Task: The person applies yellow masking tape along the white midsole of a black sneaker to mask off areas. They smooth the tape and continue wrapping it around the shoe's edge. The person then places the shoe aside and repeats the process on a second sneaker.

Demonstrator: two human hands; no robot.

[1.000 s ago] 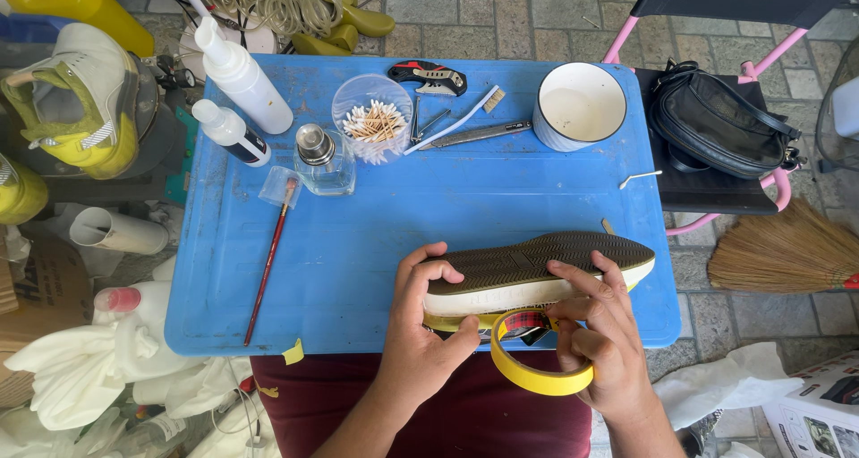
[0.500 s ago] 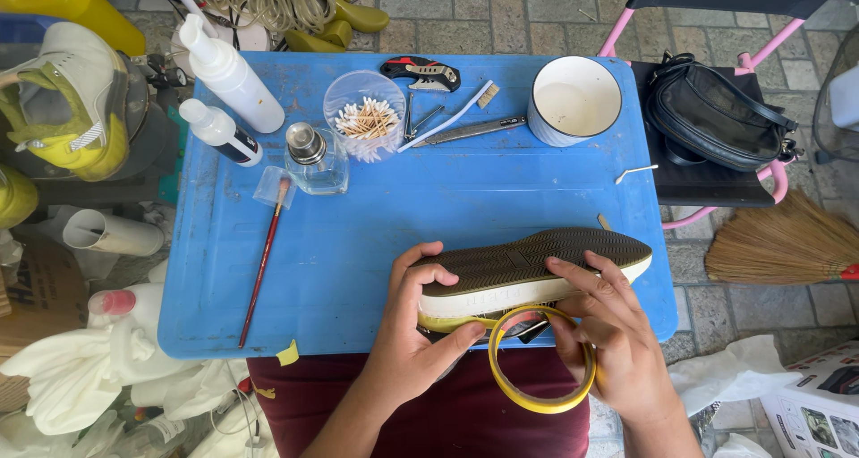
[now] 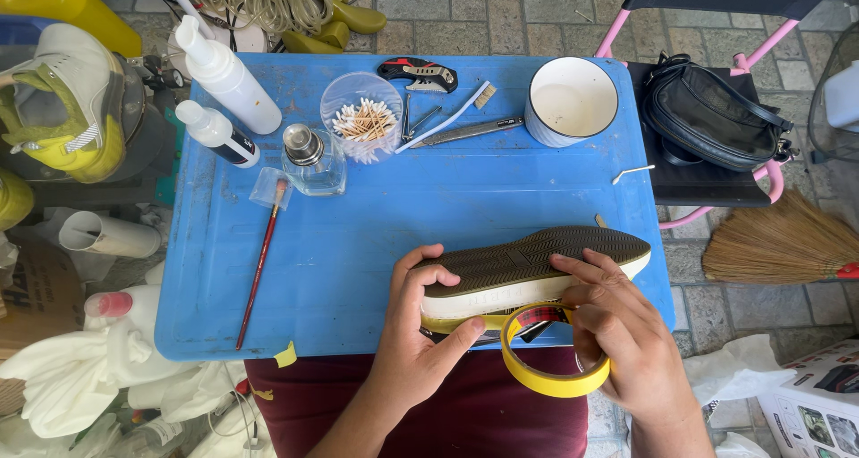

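Yellow tape roll has shifted right and tilted; right hand grips its ring. Left hand clasps the ribbed-soled shoe, heel unchanged, on the blue plastic table.

white printed carton at bottom right, dark label on small white bottle

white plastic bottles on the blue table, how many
2. The tall white plastic squeeze bottle lies at the blue plastic table's far left corner; the smaller white bottle with a dark label lies just nearer. Others may be hidden.
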